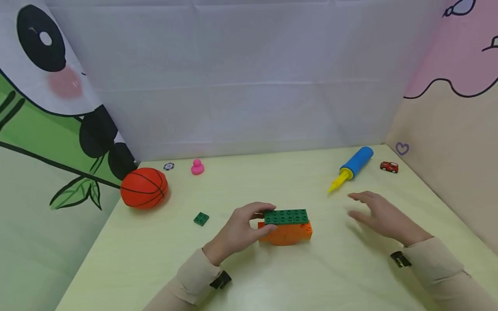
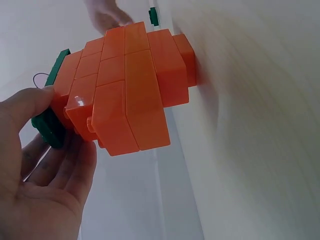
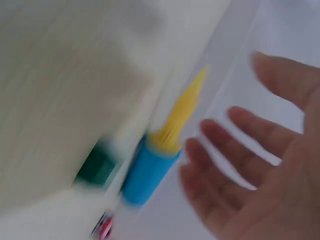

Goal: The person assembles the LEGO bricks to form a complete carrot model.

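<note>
Centre of the tabletop [image 1: 272, 280], and the left hand [image 1: 237, 233] has hold of the brick block [image 1: 287, 228]: thumb and fingers curl round its left end, pinching the green top layer [image 1: 286, 216] against the orange body [image 1: 288, 234] underneath. The left wrist view confirms it, with the fingers [image 2: 60, 165] wrapped at the green edge and the stacked orange bricks [image 2: 125, 95] filling the frame. The block's long axis runs left to right across the person, so the left hand sits at one short end and the other end points out toward the right hand [image 1: 379, 216]. That right hand is spread, fingers straight and apart, holding nothing and hovering over the tabletop well clear of the block; whether it skims the surface I cannot tell. It is blurred in the right wrist view, palm open, with the blue and yellow pump [image 3: 160, 150] just beyond the fingertips. From the head view the pump [image 1: 352, 167] lies farther back, slanted, yellow nozzle toward the person, and the right hand is between it and the block. So the left hand is plainly the nearer one, already on the block, while the right stands off the free end. A loose green brick [image 1: 201, 218] lies to the left of the left hand, apart from it.
</note>
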`<state>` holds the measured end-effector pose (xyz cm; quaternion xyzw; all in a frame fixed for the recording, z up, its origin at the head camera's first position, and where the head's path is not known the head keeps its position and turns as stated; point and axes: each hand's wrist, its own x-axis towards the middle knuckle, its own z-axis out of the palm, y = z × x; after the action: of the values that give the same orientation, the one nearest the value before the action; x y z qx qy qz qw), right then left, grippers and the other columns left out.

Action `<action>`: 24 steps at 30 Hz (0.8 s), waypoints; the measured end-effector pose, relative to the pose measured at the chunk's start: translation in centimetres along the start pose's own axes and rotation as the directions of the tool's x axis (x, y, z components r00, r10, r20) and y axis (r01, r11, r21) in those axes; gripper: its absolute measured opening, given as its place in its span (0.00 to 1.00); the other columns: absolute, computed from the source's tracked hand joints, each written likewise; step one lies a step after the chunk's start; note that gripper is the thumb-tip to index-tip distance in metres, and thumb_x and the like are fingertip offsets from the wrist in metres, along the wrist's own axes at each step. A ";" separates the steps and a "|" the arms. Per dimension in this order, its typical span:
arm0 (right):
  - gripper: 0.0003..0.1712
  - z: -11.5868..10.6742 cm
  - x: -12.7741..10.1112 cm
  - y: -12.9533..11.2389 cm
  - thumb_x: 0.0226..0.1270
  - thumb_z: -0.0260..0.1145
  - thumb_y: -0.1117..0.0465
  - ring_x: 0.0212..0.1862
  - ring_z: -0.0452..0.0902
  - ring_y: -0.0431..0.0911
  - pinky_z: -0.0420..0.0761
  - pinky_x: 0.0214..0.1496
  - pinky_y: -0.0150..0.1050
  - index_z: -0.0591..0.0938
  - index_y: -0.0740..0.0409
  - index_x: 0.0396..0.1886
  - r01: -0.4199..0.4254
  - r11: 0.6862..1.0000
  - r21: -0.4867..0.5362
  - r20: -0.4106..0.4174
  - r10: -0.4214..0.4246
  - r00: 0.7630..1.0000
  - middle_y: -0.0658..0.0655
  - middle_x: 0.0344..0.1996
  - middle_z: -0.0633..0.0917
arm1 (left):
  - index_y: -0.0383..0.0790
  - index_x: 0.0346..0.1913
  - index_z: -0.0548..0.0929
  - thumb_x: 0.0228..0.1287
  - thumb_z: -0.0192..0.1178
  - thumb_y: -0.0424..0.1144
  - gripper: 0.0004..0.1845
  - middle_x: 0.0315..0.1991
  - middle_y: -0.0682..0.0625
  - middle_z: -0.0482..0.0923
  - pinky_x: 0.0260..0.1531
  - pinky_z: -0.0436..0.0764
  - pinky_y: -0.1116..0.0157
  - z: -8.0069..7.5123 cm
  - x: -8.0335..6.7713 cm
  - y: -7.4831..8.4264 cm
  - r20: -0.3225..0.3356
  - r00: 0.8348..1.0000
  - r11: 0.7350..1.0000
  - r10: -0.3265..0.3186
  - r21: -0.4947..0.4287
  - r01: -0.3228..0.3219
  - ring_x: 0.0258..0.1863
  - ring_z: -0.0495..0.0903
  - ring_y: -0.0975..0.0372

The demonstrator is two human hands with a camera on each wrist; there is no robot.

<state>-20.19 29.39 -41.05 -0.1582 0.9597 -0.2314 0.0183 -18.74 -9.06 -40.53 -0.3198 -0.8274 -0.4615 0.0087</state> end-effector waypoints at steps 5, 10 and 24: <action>0.47 -1.2 -1.4 5.5 0.61 0.72 0.42 0.59 0.68 0.74 0.71 0.57 0.69 0.70 0.72 0.67 -0.169 0.977 -0.129 0.103 0.183 0.978 0.80 0.61 0.69 | 0.45 0.60 0.80 0.64 0.69 0.41 0.22 0.56 0.55 0.80 0.55 0.81 0.58 -0.1 0.0 0.0 0.010 1.000 1.000 -0.003 -0.009 0.003 0.50 0.81 0.64; 0.41 -0.9 -1.1 6.9 0.62 0.72 0.45 0.53 0.74 0.68 0.76 0.54 0.66 0.74 0.71 0.64 -0.150 0.981 -0.122 0.110 0.164 0.980 0.78 0.57 0.74 | 0.45 0.61 0.79 0.64 0.69 0.43 0.23 0.56 0.56 0.80 0.55 0.80 0.64 -0.4 0.0 -0.1 0.003 1.000 1.000 -0.009 0.018 0.009 0.51 0.81 0.66; 0.28 -0.2 1.7 0.7 0.67 0.70 0.51 0.45 0.81 0.48 0.83 0.50 0.46 0.80 0.63 0.60 0.053 0.996 0.073 -0.018 -0.052 0.998 0.58 0.49 0.84 | 0.46 0.60 0.80 0.64 0.69 0.43 0.22 0.56 0.57 0.80 0.56 0.80 0.61 0.0 0.0 0.0 0.009 0.999 0.999 -0.031 -0.016 0.031 0.51 0.80 0.65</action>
<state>-22.05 29.51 -41.09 -0.1808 0.9461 -0.2684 0.0102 -18.79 -9.09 -40.53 -0.3088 -0.8286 -0.4670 -0.0046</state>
